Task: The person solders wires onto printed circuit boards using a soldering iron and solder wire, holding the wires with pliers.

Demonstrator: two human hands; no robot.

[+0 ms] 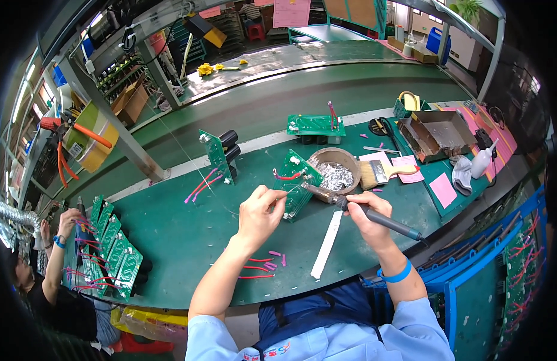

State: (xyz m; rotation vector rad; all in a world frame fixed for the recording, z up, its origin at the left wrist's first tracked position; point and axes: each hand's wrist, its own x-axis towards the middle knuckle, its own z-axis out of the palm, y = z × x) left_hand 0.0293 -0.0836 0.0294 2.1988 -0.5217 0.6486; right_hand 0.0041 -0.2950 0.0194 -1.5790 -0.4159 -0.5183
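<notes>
My right hand [370, 218] is wrapped round a soldering iron [390, 221], whose tip end reaches the edge of a green circuit board [295, 201] standing tilted on the bench. My left hand [261, 212] is pinched closed at the board's left side, on a thin solder wire [210, 180] that runs down from the upper left. Red leads [287, 177] cross the board's upper part. Right behind the board sits a round bowl [348, 157] filled with silvery scraps. The exact spot where tip and wire meet is too small to make out.
More circuit boards [216, 157] with leads stand on the green bench [176, 240]. A co-worker's hand [68, 222] is at a row of boards on the left. A brush [375, 173], metal tray [441, 139] and white bottle [482, 162] lie right. A white strip [327, 243] lies in front.
</notes>
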